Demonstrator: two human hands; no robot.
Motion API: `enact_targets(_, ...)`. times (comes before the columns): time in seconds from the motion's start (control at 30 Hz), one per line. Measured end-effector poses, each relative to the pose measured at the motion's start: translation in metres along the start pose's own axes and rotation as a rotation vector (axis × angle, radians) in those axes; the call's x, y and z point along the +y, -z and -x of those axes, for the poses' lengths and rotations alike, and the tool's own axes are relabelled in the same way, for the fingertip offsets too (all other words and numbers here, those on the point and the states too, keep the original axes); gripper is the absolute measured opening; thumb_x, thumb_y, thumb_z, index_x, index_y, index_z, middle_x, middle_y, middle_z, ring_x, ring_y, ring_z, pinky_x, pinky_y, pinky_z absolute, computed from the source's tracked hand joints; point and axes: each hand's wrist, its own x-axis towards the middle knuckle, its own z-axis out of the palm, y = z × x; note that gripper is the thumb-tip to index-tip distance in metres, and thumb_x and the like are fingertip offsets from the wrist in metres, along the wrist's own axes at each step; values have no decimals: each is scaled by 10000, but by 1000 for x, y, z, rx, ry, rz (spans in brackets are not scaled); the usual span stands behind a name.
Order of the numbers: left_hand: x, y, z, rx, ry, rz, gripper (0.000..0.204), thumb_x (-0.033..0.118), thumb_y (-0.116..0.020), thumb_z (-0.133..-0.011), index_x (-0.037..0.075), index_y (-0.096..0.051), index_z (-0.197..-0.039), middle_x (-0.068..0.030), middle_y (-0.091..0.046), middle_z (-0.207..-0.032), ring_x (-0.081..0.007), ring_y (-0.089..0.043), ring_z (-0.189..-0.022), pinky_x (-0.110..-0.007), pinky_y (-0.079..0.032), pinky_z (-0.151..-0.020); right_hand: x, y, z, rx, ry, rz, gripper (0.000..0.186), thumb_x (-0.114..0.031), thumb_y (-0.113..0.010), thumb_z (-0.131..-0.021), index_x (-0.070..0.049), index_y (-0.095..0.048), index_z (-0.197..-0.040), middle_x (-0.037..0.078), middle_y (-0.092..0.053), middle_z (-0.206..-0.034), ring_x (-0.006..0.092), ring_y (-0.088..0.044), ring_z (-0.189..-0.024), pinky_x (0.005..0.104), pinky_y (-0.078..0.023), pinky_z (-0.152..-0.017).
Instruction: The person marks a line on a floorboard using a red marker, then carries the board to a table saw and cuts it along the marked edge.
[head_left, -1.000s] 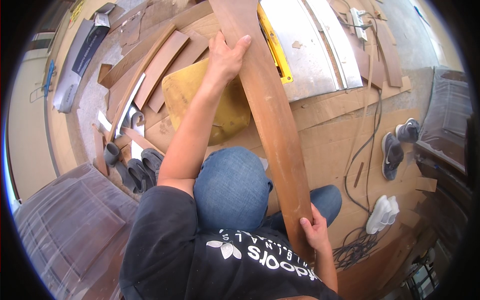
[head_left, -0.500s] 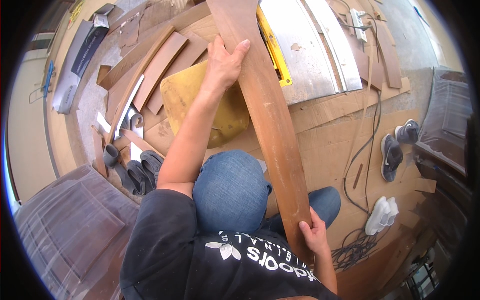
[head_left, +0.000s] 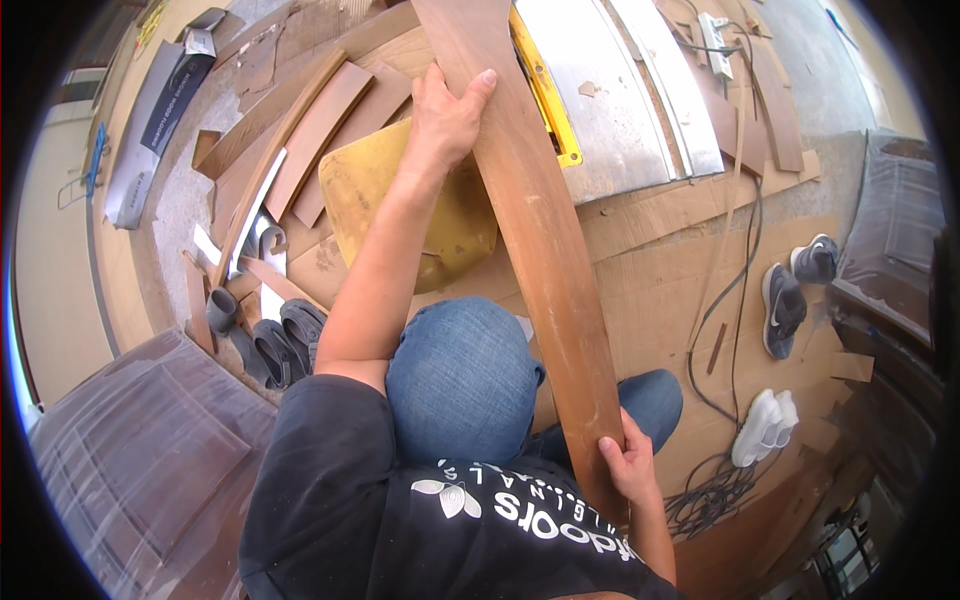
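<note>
A long brown wood plank (head_left: 543, 230) runs from the top of the view down to my lap, its broad face toward me. My left hand (head_left: 446, 118) grips its left edge in the upper part, thumb on top and fingers underneath. Near the plank's lower end my right hand (head_left: 630, 460) holds the right edge, thumb on the face, the other fingers mostly hidden. Left of the plank, below my left hand, stands a yellow stool (head_left: 362, 190), partly covered by my forearm. Against the plank's right side lies a yellow level (head_left: 546, 95).
A silver metal sheet (head_left: 625, 120) lies beyond the level. Cut planks (head_left: 318, 135) are piled at left, near dark clogs (head_left: 275, 350). At right are a power strip (head_left: 715, 45), a cable (head_left: 752, 240), dark sneakers (head_left: 783, 310) and white shoes (head_left: 762, 428). Cardboard (head_left: 650, 290) covers the floor.
My left hand and the upper part of the plank have shifted very slightly up and to the left. Both hands keep their hold.
</note>
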Motion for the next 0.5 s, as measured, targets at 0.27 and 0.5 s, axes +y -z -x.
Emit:
enact_targets(0.27, 2, -2, -1, 107, -58, -70, 607, 454, -741, -944, -52, -620, -1257, -230, -599, -1273, -326, -636, -1149, -427, -528, -969, 3, -4, -3, 48, 69, 9, 499, -179, -670, -1008, 49, -542, -1433, 137, -744, -1193, 156, -679, -1093, 301, -527, -947)
enact_targets(0.5, 9, -1, 0, 104, -60, -72, 633, 473, -729, -946, -43, -609, -1294, -245, -588, -1297, -346, -620, -1181, -441, -511, -997, -3, -2, -4, -2, -5, -32, 574, -235, -649, -1024, 81, -495, -1478, 125, -678, -1309, 181, -612, -1196, 320, -457, -1059)
